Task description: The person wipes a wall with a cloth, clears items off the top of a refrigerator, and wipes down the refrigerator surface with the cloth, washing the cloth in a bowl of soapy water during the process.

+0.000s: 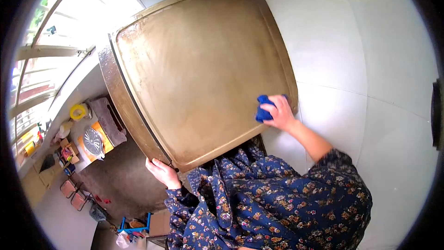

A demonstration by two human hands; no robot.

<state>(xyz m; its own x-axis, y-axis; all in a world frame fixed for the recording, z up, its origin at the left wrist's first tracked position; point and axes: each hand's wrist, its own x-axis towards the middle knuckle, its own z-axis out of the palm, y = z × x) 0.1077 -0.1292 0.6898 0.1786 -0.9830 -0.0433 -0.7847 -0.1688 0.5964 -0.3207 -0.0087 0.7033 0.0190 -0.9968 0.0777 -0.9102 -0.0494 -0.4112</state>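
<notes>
In front of me is the brown, dirty-looking top panel [199, 69] of a large box-shaped appliance, perhaps a refrigerator, with a raised rim around it. My right hand [280, 113] is closed around a bunched blue cloth [263, 109], which touches the panel close to its right edge. At the near left corner, my left hand [162, 171] rests against the appliance's side strip [132, 106], fingers stretched out and holding nothing. A dark seam runs between that strip and the top panel. Part of the cloth is hidden under my right fingers.
White wall panels [333, 65] rise close by on the right. A barred window [51, 51] is at the upper left. Below it, a round metal disc [93, 141], a yellow tape roll [77, 111] and a grey cloth [108, 120] lie on a surface. A blue-framed rack [134, 224] stands lower down.
</notes>
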